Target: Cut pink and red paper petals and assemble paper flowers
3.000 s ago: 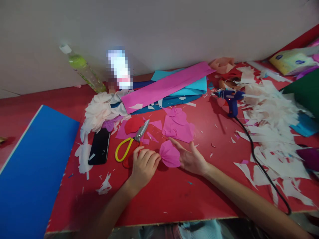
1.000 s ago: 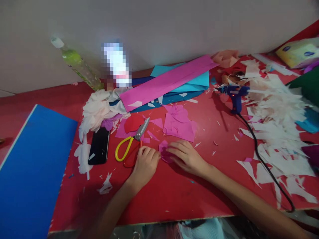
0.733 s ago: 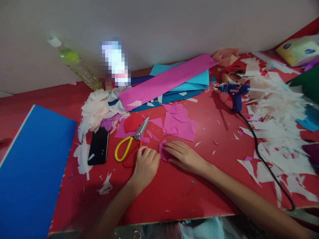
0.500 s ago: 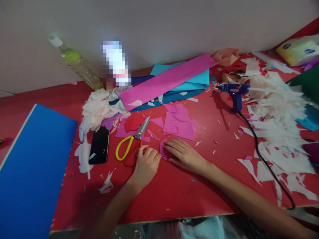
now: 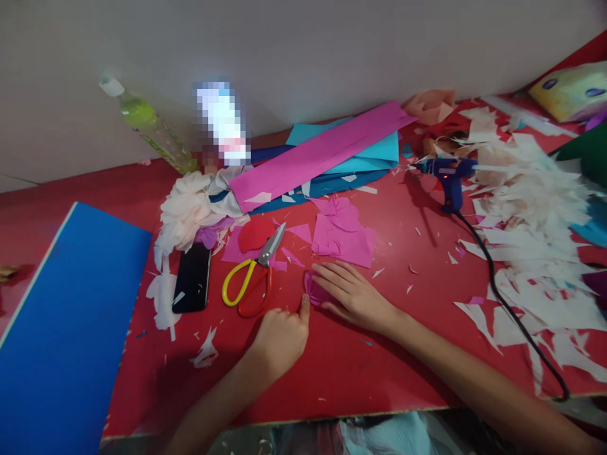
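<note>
Paper scraps litter the red bench (image 5: 379,360). Near its front edge lies a small crumpled pink paper piece (image 5: 313,292), and both hands meet on it. The right hand (image 5: 355,296) lies open and flat, its fingers spread and pressing the piece down. The left hand (image 5: 279,335) is loosely curled, gripping nothing, with one digit stretched out to touch the piece's near edge. Yellow-and-red scissors (image 5: 249,283) rest just left of the hands, beside a black phone (image 5: 192,278). Flat pink cut-outs (image 5: 344,237) sit just behind.

2 bare forearms, left hand (image 5: 279,338) and right hand (image 5: 353,296).
Pale turquoise clothing (image 5: 382,440) with a pink patch shows below them.
</note>
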Demonstrator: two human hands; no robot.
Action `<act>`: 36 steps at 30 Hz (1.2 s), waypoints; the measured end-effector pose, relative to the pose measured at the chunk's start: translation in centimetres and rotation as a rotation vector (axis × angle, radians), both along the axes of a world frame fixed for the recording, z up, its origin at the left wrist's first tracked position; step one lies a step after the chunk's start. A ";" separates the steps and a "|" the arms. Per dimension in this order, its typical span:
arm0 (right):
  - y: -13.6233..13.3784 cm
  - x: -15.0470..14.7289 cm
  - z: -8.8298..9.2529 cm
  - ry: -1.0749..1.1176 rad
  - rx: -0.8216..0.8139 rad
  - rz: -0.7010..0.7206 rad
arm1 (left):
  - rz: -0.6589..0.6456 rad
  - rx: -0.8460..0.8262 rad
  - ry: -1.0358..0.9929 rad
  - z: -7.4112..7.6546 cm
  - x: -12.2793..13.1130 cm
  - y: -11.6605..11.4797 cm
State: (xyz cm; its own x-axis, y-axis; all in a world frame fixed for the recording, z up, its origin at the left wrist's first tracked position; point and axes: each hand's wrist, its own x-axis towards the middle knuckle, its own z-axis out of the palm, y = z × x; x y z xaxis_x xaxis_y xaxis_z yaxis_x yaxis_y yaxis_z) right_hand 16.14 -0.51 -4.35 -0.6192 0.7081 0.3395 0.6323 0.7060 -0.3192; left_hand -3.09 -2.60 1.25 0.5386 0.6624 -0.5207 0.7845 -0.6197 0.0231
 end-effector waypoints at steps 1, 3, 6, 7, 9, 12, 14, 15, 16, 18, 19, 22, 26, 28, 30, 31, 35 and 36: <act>0.0 0.0 0.0 0.005 0.005 -0.005 | -0.008 -0.023 0.023 0.1 0.2 0.0; -0.1 0.2 0.1 0.013 0.010 -0.007 | -0.021 -0.044 0.042 0.3 0.5 0.1; -0.2 0.5 0.2 0.023 0.030 0.013 | -0.039 -0.051 0.035 0.6 0.8 0.4; -0.2 0.7 0.2 0.029 0.046 0.019 | -0.047 -0.050 0.024 0.7 0.8 0.6; -0.2 0.8 0.2 0.048 0.082 0.027 | -0.060 -0.035 -0.002 1.0 0.8 0.9; -0.3 0.8 0.1 0.070 0.117 0.032 | -0.058 0.008 -0.046 1.2 0.6 1.2; -0.3 0.8 0.0 0.074 0.122 0.028 | -0.036 0.047 -0.064 1.0 0.3 0.9; -0.4 0.8 -0.1 0.073 0.120 0.024 | -0.024 0.069 -0.068 0.8 0.2 0.7; -0.4 0.8 -0.2 0.072 0.114 0.017 | -0.011 0.094 -0.068 0.6 0.1 0.4; -0.3 0.9 -0.2 0.073 0.096 -0.001 | 0.009 0.136 -0.079 0.0 -0.3 -0.3; -0.3 1.0 -0.2 0.079 0.085 -0.008 | 0.022 0.157 -0.087 -0.3 -0.5 -0.6; -0.1 1.3 0.0 0.109 0.061 -0.013 | 0.058 0.191 -0.100 -0.8 -0.9 -1.2; 0.0 1.3 0.1 0.091 0.082 -0.005 | 0.067 0.207 -0.093 -0.9 -1.1 -1.3; 0.0 1.3 0.1 0.062 0.094 0.001 | 0.073 0.216 -0.104 -0.9 -1.1 -1.3; 0.0 1.2 0.0 0.043 0.090 0.003 | 0.079 0.229 -0.122 -0.9 -1.2 -1.3; 0.0 1.2 0.0 0.040 0.083 0.003 | 0.078 0.235 -0.129 -0.9 -1.2 -1.3; 0.1 1.2 0.1 0.044 0.038 0.002 | 0.065 0.255 -0.160 -1.2 -1.3 -1.3; 0.1 1.2 0.2 0.046 0.029 0.003 | 0.069 0.256 -0.176 -1.3 -1.4 -1.3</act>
State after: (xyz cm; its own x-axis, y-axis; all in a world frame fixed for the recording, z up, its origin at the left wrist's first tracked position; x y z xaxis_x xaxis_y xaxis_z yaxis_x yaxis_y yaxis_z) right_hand 17.32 -0.42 -4.17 -0.6045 0.6960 0.3876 0.6156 0.7169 -0.3273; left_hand -4.44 -3.92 -0.10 0.5552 0.7978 -0.2350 0.8225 -0.5686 0.0127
